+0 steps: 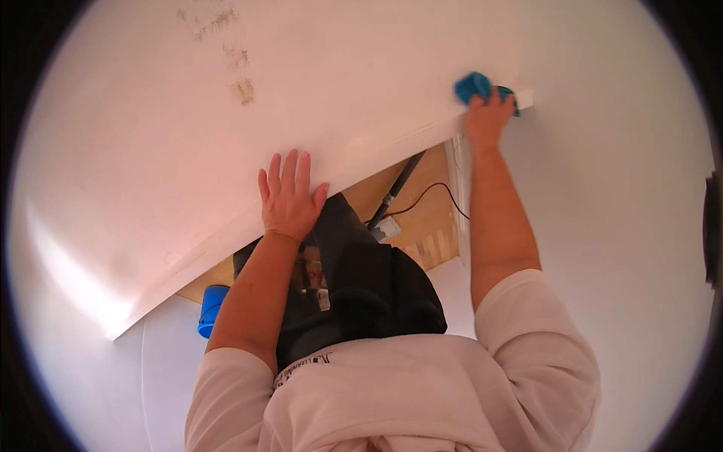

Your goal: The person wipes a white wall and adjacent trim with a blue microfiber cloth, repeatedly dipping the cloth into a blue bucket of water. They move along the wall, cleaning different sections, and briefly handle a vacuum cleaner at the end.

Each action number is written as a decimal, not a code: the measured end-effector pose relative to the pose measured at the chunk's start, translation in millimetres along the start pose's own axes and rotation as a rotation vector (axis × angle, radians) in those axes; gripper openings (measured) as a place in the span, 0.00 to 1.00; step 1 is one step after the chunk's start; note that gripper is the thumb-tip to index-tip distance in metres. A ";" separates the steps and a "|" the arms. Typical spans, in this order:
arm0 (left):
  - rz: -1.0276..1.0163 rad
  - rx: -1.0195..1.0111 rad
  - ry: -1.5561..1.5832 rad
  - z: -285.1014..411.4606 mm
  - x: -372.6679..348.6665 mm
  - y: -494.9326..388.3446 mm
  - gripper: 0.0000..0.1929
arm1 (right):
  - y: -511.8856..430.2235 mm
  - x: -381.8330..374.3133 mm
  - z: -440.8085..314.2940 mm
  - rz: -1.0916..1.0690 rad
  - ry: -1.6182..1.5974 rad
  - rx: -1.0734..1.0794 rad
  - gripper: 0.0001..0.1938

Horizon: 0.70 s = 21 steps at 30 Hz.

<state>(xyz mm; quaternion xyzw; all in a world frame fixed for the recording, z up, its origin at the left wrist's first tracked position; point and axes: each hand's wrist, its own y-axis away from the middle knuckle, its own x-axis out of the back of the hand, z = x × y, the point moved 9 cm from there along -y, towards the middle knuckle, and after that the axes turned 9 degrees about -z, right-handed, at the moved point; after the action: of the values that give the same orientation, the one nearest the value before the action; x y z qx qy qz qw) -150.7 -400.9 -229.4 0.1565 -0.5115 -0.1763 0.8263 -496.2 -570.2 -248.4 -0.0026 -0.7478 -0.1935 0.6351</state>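
My left hand (pixel 289 198) lies flat near the front edge of a broad white ledge (pixel 361 85), fingers apart and holding nothing. At the ledge's right end, my right hand (pixel 488 121) grips a blue cloth (pixel 473 88) and presses it on the surface close to the corner. Part of the cloth is hidden under the fingers. Brownish smudges (pixel 243 90) mark the white surface up and left of my left hand. Faint scratches (pixel 415 134) run along the front edge, left of my right hand.
Below the ledge, a blue bucket (pixel 213 311) stands at the left on a wood-coloured floor (pixel 432 169). A dark pole (pixel 404 181) and a thin black cable (pixel 423 198) lie beyond my legs. White walls (pixel 610 169) border the ledge on the right.
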 end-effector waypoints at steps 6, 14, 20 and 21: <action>0.148 -0.126 0.260 -6.1 18.4 -0.6 0.31 | 157.1 -54.8 -147.8 -0.117 -0.056 0.113 0.27; 0.384 -0.034 0.591 -150.8 75.5 104.8 0.32 | 317.1 -121.5 -284.0 -0.403 -0.059 0.126 0.30; 0.535 0.325 0.560 -324.1 110.4 268.8 0.30 | 415.9 -164.7 -380.1 -0.687 0.014 0.065 0.30; 0.552 0.396 0.550 -343.8 107.2 293.1 0.28 | 426.3 -167.8 -391.4 -0.698 0.060 0.053 0.30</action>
<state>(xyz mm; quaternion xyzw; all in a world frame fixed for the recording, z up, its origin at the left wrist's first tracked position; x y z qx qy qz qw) 241.7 -161.9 -163.0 0.2105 -0.3189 0.2008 0.9020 14.1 -249.8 -239.7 0.2752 -0.6894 -0.3794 0.5524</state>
